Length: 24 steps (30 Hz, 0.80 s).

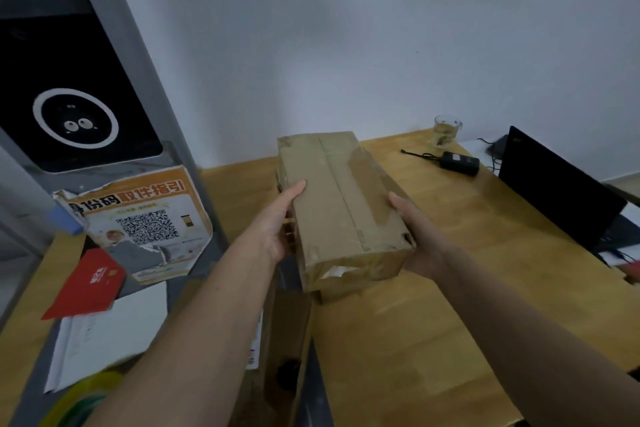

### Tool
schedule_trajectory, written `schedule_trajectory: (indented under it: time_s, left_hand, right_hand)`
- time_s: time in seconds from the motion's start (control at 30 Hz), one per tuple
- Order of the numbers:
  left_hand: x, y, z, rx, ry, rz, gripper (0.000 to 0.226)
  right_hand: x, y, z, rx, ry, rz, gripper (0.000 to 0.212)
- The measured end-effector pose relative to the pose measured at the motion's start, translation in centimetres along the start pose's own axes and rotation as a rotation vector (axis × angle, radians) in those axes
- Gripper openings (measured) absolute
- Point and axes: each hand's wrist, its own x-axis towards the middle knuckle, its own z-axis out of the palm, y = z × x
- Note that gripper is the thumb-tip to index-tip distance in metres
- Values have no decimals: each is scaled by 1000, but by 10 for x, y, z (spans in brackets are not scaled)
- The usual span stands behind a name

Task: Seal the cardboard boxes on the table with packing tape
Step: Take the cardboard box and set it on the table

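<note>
A long brown cardboard box (341,204) with old clear tape along its top seam and a torn near end sits between my hands, over the left edge of the wooden table (467,253). My left hand (277,222) grips its left side. On the right side, my right hand (415,236) holds the near corner. Whether the box rests on something beneath it or hangs in the air, I cannot tell. A yellowish roll (79,399), possibly tape, shows blurred at the bottom left. Another cardboard piece (287,350) stands below the box.
A glass cup (446,131), a black power adapter (459,163) with its cable and an open black laptop (554,194) occupy the table's far right. At left stand a grey locker (114,45) with an orange QR poster (145,218), a red envelope (86,284) and white papers (110,333).
</note>
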Motion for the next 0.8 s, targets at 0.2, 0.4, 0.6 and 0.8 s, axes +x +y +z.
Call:
schedule_trajectory:
  time_s: [0.2,0.4,0.6,0.8]
  left_hand:
    - [42,-5,50,-113,25,116,23]
    - [92,-24,95,-30,172,334,75]
    - [112,-43,105,-80,165,589,51]
    - [88,-78,109,-51,187,700,68]
  right_hand:
    - [47,-15,-54,83,-49,21,67]
    - [83,-17,-106,143,-225,-79,81]
    - [109,3,-135,200,-225,-176,46]
    - [79,11,-145,103,-334,-266,57]
